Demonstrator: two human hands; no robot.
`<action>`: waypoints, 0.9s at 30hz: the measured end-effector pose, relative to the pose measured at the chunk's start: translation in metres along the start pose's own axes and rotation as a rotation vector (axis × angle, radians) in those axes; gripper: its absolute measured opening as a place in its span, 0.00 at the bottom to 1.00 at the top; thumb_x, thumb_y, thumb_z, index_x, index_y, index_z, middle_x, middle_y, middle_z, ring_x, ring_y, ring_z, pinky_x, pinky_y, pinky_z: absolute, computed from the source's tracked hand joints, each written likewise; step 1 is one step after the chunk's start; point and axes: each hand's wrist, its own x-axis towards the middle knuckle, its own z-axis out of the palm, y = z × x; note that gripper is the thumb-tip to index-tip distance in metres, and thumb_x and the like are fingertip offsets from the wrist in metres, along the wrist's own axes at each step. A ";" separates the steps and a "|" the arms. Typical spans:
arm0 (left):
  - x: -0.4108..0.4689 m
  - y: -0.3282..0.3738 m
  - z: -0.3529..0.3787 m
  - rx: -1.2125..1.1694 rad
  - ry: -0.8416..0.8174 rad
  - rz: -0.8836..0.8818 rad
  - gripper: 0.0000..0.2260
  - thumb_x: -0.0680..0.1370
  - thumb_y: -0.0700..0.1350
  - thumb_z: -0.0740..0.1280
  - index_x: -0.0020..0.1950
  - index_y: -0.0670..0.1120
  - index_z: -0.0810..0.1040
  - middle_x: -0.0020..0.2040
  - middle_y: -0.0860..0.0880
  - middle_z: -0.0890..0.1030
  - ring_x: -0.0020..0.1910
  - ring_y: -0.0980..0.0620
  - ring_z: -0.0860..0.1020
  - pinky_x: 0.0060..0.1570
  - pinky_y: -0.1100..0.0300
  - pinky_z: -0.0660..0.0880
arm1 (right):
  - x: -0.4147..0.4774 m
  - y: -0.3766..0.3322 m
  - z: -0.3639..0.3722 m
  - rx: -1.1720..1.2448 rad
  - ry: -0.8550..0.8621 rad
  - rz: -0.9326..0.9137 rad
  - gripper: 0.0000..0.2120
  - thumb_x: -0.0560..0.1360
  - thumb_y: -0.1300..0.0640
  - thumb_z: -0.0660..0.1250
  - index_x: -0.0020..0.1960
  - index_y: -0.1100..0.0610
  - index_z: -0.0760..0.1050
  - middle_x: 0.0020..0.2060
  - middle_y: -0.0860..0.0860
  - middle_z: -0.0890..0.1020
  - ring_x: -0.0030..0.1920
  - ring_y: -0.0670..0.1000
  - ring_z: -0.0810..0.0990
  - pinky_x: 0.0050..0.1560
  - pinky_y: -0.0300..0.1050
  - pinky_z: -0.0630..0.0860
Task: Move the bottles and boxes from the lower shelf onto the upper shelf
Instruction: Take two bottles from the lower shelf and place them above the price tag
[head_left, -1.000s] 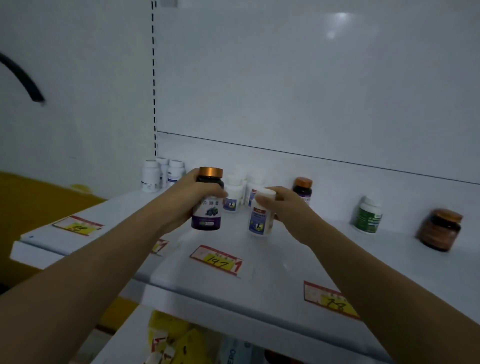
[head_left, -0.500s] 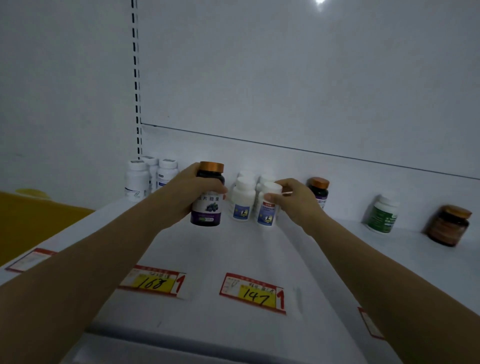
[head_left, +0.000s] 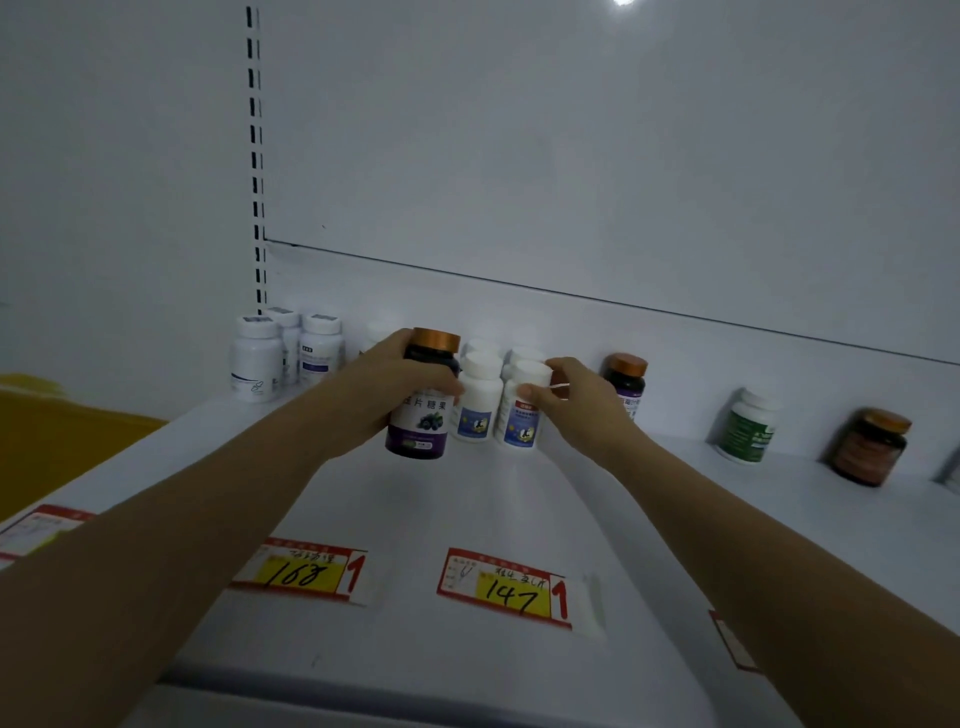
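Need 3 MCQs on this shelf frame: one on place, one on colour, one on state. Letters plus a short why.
1. Where on the shelf is the green-labelled bottle?
A. at the front edge
B. at the back, to the right of the right hand
C. at the far left end

2. What colour is the cap of the dark bottle in the left hand?
A. orange
B. white
C. green

3. What is the right hand doing?
A. lying flat on the shelf
B. hanging idle
C. gripping a white bottle

Answers:
1 B, it stands against the back panel, right of both arms.
2 A, the orange cap shows above the fingers.
3 C, thumb and fingers close round the bottle's top.
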 end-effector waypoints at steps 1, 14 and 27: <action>0.000 0.001 0.004 0.002 -0.004 0.000 0.15 0.71 0.31 0.68 0.53 0.46 0.73 0.47 0.46 0.80 0.46 0.47 0.80 0.44 0.56 0.77 | -0.001 0.000 -0.003 -0.020 -0.014 0.008 0.25 0.76 0.48 0.65 0.69 0.58 0.67 0.63 0.54 0.76 0.59 0.53 0.77 0.60 0.47 0.74; 0.008 0.009 0.141 0.040 -0.142 0.024 0.17 0.73 0.38 0.69 0.59 0.47 0.71 0.50 0.47 0.80 0.47 0.50 0.81 0.42 0.57 0.78 | -0.052 0.051 -0.117 -0.035 -0.301 0.081 0.25 0.75 0.50 0.67 0.70 0.53 0.67 0.65 0.50 0.74 0.61 0.51 0.75 0.64 0.48 0.73; 0.030 0.005 0.273 0.211 -0.032 0.036 0.25 0.72 0.48 0.72 0.66 0.44 0.71 0.58 0.47 0.76 0.58 0.47 0.77 0.64 0.47 0.72 | -0.055 0.119 -0.190 0.345 -0.304 0.004 0.19 0.70 0.60 0.73 0.58 0.54 0.71 0.52 0.51 0.80 0.50 0.49 0.81 0.48 0.40 0.80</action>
